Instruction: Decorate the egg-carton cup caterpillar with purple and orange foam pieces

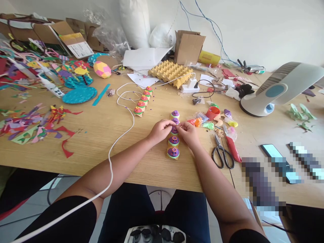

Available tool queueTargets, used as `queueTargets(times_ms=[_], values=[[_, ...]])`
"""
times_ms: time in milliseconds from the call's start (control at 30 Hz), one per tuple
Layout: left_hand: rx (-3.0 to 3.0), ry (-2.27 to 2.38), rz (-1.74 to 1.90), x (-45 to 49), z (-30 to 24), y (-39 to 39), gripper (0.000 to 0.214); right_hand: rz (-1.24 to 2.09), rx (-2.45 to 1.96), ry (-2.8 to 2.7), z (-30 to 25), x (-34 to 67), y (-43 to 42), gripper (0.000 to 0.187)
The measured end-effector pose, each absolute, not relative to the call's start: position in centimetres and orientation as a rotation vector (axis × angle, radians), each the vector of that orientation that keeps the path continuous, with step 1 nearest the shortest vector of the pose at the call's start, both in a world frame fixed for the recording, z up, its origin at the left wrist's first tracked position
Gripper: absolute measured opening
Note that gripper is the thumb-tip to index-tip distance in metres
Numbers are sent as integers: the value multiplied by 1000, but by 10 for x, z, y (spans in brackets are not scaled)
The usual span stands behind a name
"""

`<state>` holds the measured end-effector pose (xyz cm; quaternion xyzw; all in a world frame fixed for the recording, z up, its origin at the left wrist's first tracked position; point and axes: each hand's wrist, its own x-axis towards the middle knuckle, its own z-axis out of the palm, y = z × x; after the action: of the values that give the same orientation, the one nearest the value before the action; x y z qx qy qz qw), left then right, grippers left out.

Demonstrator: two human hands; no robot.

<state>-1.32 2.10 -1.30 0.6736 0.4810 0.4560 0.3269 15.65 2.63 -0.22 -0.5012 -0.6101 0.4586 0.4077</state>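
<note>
A strip of egg-carton cups (pixel 173 152) stands on the table in front of me, its cups capped in purple clay with pale green rims. Orange rings top the two nearest caps. My left hand (pixel 162 131) comes in from the left, thumb and forefinger pinched together at the middle cup. From the right, my right hand (pixel 189 134) has its fingertips closed at the same cup, almost meeting the left ones. Whatever the fingertips hold is too small to make out. A second strip with red clay caps (pixel 143 102) stands farther off to the left.
Scissors (pixel 222 153) and a red-handled cutter (pixel 233 146) lie right of my right arm. Bagged clay (pixel 198 120) sits beyond it. A white cable (pixel 110 162) crosses my left forearm. Farther out are a fan (pixel 273 89), an egg tray (pixel 172 71) and paper scraps (pixel 37 125).
</note>
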Motion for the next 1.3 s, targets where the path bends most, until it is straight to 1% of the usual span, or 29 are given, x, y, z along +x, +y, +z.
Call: queueTargets(times_ms=[367, 633, 1000, 1300], values=[[1747, 1252, 1203, -12, -11, 19, 24, 1205, -1229, -1504, -4, 156, 28, 27], [1706, 1233, 1205, -10, -12, 19, 25, 1154, -1259, -1519, -7, 154, 29, 30], [1739, 1241, 1196, -10, -10, 18, 25, 1165, -1270, -1513, -5, 155, 29, 31], [1763, 1238, 1185, -11, -11, 18, 26, 1185, -1280, -1485, -6, 156, 30, 25]])
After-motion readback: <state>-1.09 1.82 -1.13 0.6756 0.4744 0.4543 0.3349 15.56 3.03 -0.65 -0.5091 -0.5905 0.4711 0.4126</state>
